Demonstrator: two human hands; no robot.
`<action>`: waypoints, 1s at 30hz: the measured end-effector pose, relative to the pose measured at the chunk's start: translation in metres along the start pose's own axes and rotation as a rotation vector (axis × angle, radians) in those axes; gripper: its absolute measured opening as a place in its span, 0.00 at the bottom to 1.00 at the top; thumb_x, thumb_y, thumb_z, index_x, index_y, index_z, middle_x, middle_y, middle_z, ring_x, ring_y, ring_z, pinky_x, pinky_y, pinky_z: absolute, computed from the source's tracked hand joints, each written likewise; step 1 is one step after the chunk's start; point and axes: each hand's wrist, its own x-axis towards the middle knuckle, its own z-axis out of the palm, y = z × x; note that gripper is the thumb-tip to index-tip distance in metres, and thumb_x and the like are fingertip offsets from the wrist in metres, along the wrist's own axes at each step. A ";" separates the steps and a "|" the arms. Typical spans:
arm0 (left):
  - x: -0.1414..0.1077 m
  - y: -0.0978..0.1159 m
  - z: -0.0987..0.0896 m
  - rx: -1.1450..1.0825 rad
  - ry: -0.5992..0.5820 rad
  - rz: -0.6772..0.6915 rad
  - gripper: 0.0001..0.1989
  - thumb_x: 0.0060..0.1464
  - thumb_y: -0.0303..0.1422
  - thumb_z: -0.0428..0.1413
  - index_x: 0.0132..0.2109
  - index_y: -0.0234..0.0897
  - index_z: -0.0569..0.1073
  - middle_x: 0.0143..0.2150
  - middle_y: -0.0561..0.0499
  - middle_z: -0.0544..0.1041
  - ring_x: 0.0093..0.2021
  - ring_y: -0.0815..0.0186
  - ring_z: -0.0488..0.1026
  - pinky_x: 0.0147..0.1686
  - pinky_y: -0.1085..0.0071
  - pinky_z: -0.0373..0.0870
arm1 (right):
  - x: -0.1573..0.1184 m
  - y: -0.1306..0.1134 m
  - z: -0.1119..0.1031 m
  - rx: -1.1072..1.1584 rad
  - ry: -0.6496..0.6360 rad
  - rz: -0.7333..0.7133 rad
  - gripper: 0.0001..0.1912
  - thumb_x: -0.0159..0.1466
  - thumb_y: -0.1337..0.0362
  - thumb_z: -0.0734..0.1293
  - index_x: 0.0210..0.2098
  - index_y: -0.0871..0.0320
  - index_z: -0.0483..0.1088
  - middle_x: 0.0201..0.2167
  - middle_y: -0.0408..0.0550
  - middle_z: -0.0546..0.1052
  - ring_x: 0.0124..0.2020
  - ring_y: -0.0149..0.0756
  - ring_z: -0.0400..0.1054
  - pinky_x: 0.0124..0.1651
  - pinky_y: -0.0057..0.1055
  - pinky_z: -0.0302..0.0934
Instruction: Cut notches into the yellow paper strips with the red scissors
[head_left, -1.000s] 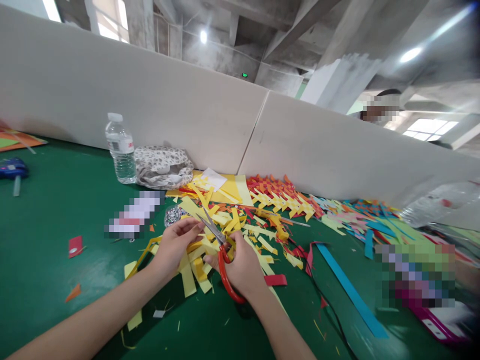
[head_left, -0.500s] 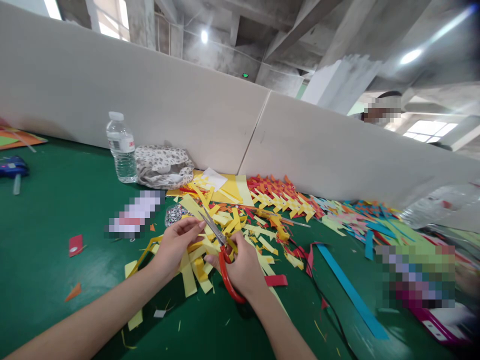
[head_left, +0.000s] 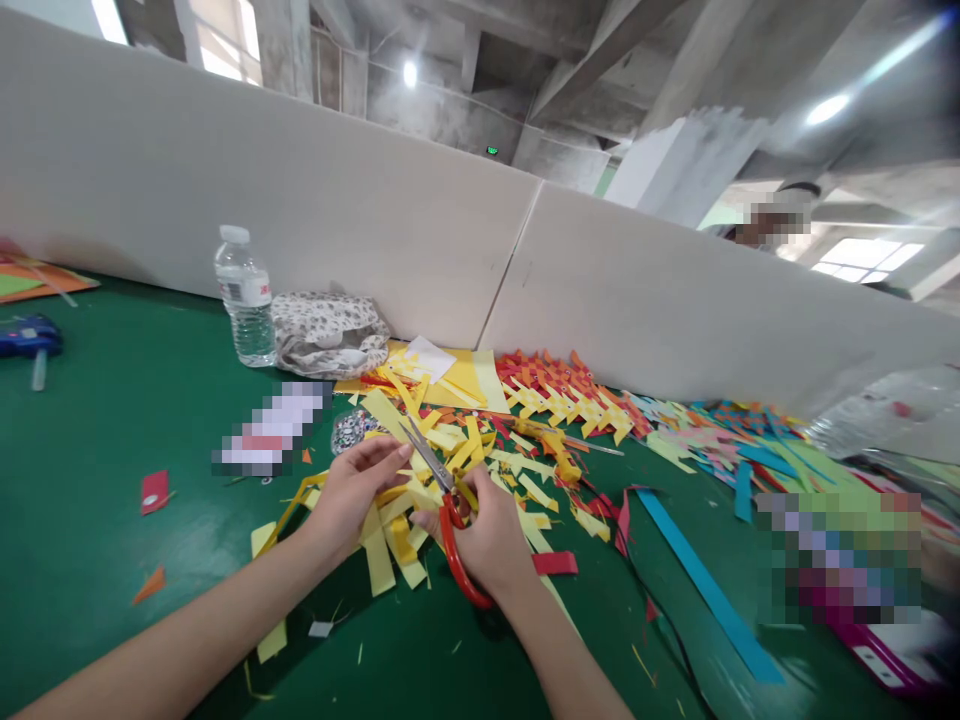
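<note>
Red-handled scissors (head_left: 459, 560) are in my right hand (head_left: 487, 535), its fingers wrapped round the handles, the blades pointing up and left. My left hand (head_left: 360, 490) is closed in a pinch near the blade tips; what lies between its fingertips is too small to make out, though yellow paper shows just beneath. Under and around both hands spreads a pile of yellow paper strips (head_left: 381, 560). Behind it are a yellow sheet (head_left: 466, 380) and woven yellow paper pieces (head_left: 570, 408).
A water bottle (head_left: 247, 305) and a patterned cloth bag (head_left: 330, 335) stand by the partition (head_left: 337, 200). A blue glue gun (head_left: 30, 337) lies far left. A black cable (head_left: 651, 600), a blue strip (head_left: 709, 585) and coloured scraps lie right. Beyond the partition is a person (head_left: 776, 218).
</note>
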 end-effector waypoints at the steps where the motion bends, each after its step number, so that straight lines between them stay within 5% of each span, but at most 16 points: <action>1: 0.000 0.000 0.000 -0.010 -0.001 0.000 0.10 0.37 0.32 0.62 0.29 0.34 0.72 0.27 0.54 0.72 0.26 0.74 0.69 0.28 0.78 0.70 | 0.000 0.000 0.000 -0.002 -0.002 0.002 0.18 0.46 0.57 0.67 0.26 0.54 0.52 0.19 0.37 0.64 0.21 0.29 0.56 0.22 0.23 0.47; 30: -0.001 -0.002 -0.001 -0.009 -0.126 -0.042 0.07 0.38 0.30 0.62 0.27 0.34 0.72 0.25 0.56 0.70 0.25 0.76 0.68 0.27 0.80 0.69 | -0.002 -0.002 -0.002 -0.063 0.031 -0.042 0.17 0.46 0.55 0.67 0.27 0.55 0.55 0.19 0.37 0.64 0.20 0.29 0.56 0.22 0.23 0.45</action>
